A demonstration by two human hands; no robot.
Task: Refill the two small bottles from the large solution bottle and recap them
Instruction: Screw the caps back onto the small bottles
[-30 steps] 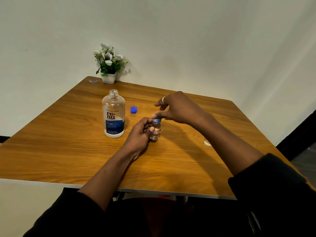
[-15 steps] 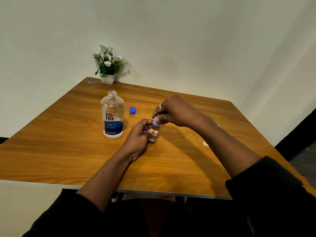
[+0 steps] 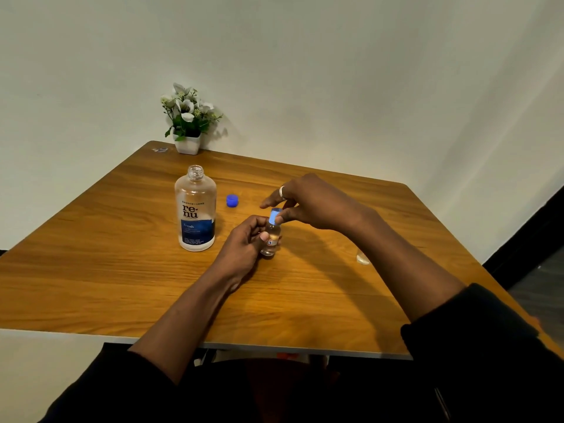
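Observation:
A small clear bottle (image 3: 270,239) stands upright on the wooden table (image 3: 91,270), and my left hand (image 3: 244,242) grips its body from the left. My right hand (image 3: 308,203) pinches the light blue cap (image 3: 274,215) that sits on the small bottle's neck, with the other fingers spread. The large solution bottle (image 3: 196,210), clear with a blue label, stands uncapped to the left of my hands. Its blue cap (image 3: 232,200) lies on the table behind and between them. Part of a second small clear bottle (image 3: 362,257) shows behind my right forearm.
A white pot of artificial flowers (image 3: 187,123) stands at the table's far corner against the wall. A small scrap (image 3: 160,150) lies next to it. The table's near edge runs just in front of my sleeves.
My right hand has kept working at the cap on the small bottle, and its fingers are now spread wider. My left hand has held the bottle in place. The view has shifted slightly.

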